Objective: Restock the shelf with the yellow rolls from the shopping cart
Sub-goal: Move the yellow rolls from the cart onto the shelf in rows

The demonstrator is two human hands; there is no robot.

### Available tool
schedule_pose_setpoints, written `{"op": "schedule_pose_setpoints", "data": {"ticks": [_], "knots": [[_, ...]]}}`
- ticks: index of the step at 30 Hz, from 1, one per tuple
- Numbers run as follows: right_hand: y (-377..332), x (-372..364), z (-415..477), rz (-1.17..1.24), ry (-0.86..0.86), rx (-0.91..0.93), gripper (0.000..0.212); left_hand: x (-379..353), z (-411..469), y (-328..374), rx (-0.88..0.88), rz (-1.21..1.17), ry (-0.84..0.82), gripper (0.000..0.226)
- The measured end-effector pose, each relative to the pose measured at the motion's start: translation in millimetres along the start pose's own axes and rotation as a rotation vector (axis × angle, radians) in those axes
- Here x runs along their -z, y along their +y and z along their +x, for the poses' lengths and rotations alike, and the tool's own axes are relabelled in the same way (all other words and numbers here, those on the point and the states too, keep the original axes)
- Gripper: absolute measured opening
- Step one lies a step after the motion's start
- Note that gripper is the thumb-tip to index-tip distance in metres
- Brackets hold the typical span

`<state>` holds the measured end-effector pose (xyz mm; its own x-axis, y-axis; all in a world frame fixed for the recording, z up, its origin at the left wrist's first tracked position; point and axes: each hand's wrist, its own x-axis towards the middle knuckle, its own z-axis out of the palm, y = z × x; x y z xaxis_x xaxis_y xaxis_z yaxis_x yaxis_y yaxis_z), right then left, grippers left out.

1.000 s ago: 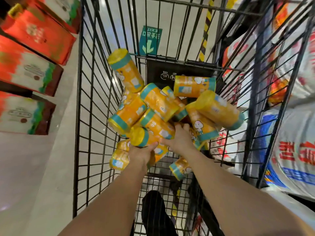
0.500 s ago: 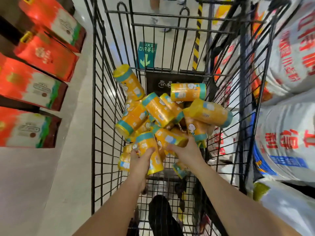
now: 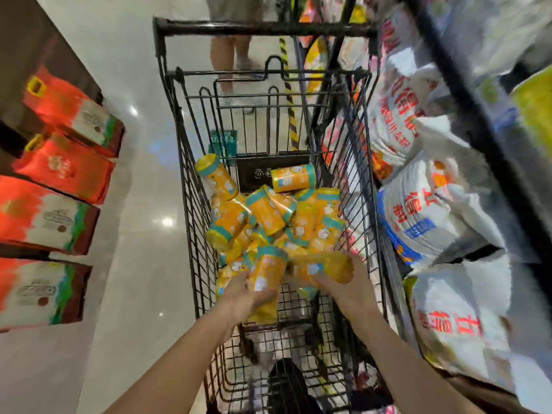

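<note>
Down inside the wire shopping cart (image 3: 191,234), seen from the head camera, a heap of yellow rolls (image 3: 268,216) with teal bands fills the middle and far half of the basket. They lie jumbled at all angles. One leans against the cart's left wall and another lies crosswise at the far end, just in front of a black panel (image 3: 268,171).

At the near edge of the heap both bare forearms reach in. The left hand (image 3: 242,294) is clenched around a teal-topped roll (image 3: 267,273), which stands roughly upright with the thumb across its front. The right hand (image 3: 346,289) grasps a second roll (image 3: 325,265), lying more sideways and smeared by motion blur, with the fingers wrapped round its right end. The two held rolls sit just beside each other, touching or nearly so.

Left of the cart, red and white boxes (image 3: 59,171) with yellow handles stand in a row on the pale glossy floor (image 3: 134,144). Right of the cart, a dark-framed shelf (image 3: 466,109) carries stacked white sacks (image 3: 418,210) printed in red and blue, pressed close to the cart's right wall. Beyond the cart's far bar, another person's bare legs (image 3: 227,55) stand on the floor.
</note>
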<state>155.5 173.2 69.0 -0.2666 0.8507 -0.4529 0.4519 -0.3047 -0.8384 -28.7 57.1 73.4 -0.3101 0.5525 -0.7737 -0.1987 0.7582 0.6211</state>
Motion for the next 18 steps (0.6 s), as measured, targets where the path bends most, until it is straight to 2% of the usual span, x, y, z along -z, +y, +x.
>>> {"op": "schedule_pose_setpoints", "data": {"ticks": [2, 5, 7, 11, 15, 16, 18], "knots": [[-5.3, 6.0, -23.0, 0.052, 0.041, 0.049, 0.059, 4.4, -21.1, 2.0, -0.091, 0.085, 0.009, 0.062], [-12.2, 18.2, -58.0, 0.101, 0.105, 0.078, 0.064, 12.1, -52.3, 5.5, -0.234, 0.195, 0.112, 0.083], [-21.7, 24.6, -80.9, 0.184, 0.147, 0.096, 0.067, 17.8, -68.5, 9.9, -0.324, 0.22, 0.151, 0.082], [-36.5, 39.2, -136.3, 0.327, 0.333, 0.155, 0.059, 28.7, -110.1, 23.7, -0.521, 0.289, 0.164, 0.09], [-41.7, 52.0, -177.6, 0.524, 0.383, 0.156, 0.058, 27.7, -150.0, 38.9, -0.693, 0.287, 0.121, 0.088], [-42.6, 55.0, -187.6, 0.569, 0.387, 0.154, 0.055, 25.5, -159.5, 42.3, -0.732, 0.278, 0.109, 0.087], [-43.7, 61.7, -206.6, 0.623, 0.41, 0.153, 0.037, 19.3, -176.5, 47.8, -0.778, 0.266, 0.078, 0.086]]}}
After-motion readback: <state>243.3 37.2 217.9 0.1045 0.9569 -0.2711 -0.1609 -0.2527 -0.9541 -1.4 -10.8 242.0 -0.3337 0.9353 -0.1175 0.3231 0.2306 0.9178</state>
